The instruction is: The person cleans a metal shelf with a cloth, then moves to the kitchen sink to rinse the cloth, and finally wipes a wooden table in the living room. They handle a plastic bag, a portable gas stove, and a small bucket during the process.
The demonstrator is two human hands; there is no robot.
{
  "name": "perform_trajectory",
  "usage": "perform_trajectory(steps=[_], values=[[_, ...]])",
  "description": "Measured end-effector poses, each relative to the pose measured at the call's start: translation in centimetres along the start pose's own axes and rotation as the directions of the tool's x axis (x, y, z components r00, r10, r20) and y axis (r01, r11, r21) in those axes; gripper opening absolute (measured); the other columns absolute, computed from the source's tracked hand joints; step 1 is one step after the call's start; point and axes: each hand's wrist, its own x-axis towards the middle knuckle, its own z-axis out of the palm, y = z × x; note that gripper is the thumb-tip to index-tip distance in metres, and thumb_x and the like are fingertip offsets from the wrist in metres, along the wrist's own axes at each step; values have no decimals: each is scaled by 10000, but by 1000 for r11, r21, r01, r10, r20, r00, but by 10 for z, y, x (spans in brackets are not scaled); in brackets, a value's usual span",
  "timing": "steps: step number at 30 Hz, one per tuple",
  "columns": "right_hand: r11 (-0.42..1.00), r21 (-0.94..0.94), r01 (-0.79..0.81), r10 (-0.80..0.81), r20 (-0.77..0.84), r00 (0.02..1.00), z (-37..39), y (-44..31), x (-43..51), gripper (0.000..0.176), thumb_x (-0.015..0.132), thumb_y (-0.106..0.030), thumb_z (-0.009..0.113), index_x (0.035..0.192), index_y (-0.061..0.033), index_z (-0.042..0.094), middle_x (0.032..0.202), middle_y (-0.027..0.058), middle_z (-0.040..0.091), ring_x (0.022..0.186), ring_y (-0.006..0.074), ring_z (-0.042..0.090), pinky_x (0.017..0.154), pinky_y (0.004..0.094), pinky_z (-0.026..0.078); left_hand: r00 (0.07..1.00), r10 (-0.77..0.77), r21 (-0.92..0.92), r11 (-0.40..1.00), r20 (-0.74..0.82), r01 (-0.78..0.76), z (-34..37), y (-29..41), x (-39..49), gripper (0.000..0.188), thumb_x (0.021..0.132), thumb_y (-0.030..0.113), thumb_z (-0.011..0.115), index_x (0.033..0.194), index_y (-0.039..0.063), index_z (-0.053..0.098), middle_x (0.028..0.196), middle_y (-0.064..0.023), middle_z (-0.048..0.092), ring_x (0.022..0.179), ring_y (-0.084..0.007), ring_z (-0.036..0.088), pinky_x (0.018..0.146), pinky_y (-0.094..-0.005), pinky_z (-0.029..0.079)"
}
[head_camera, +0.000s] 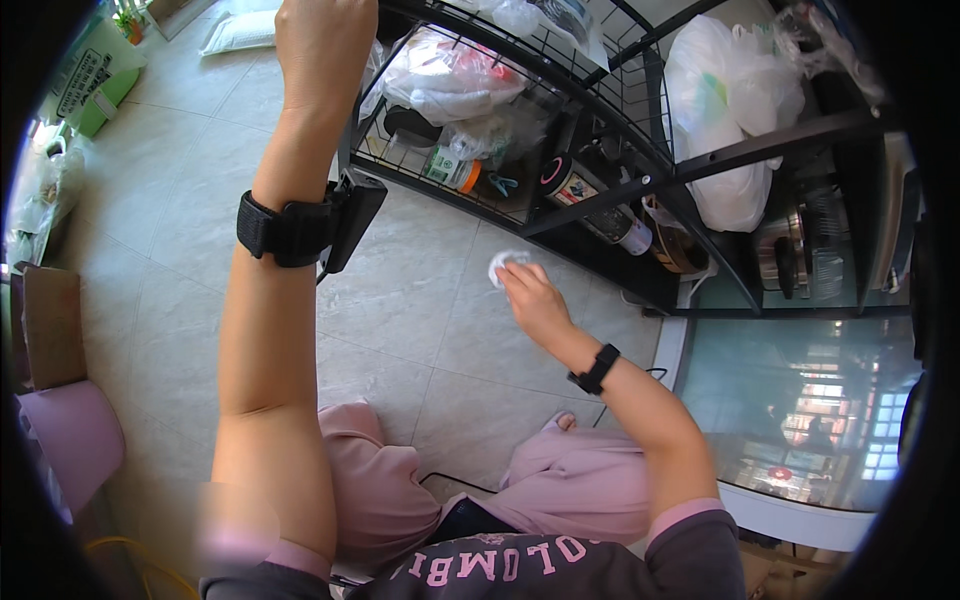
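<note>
My right hand [538,296] pinches a crumpled white wipe or cloth [507,267] between its fingertips, over the grey tiled floor in front of a black metal rack [439,196]. My left arm stretches far forward, past the rack's left end. At the top edge of the picture my left hand [324,34] shows its back and wrist. Its fingers are cut off by the picture's edge, so what they touch cannot be told. A black strap with a dark device [358,217] sits around my left forearm, and a black band [596,369] around my right wrist.
Inside the rack's wire shelf lie plastic bags [454,71], a jar with an orange lid [454,171] and a dark bottle [592,202]. White bags [720,120] hang at the right, beside a glass-topped surface [787,405]. A cardboard box [54,326] and pink bin [75,439] stand left.
</note>
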Motion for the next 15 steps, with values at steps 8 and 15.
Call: perform_trajectory(steps=[8,15], values=[[989,-60,138,-150,-364,919,102,-16,129,255,760,-34,497,1009,-6,544,1009,94,524,941,243,504,742,320,481,965,133,179,968,226,-176,-14,-7,1,442,879,376,497,1127,10,523,983,-122,600,920,-160,555,804,-254,418],[994,-104,45,-88,-452,888,108,1,114,250,766,-58,502,1003,16,527,1000,109,499,907,242,510,732,327,474,987,125,565,809,101,-160,2,-15,-1,582,795,519,503,1081,13,533,916,-173,629,877,-300,612,753,-367,461]])
